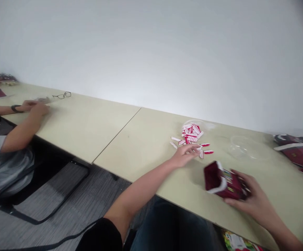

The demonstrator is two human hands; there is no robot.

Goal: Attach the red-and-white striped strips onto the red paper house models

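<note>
My left hand (185, 155) reaches in at the near edge of a pile of small red-and-white striped pieces (192, 132). Its fingers stretch out to the right over the loose ones, somewhat blurred, and no held piece can be made out. Some pieces lie scattered on the table around the fingertips. My right hand (253, 195) is closed round a maroon box-like model (230, 184) with white trim and small printed windows. The model is tilted on its side, its open hollow end facing left towards my left hand.
A clear round plastic container (241, 148) stands beyond the model. More maroon pieces (297, 153) lie at the table's right end. To the left, another person's hands (36, 106) work near a pair of glasses (62, 95). A seam crosses the pale table (88, 129); a wall rises behind.
</note>
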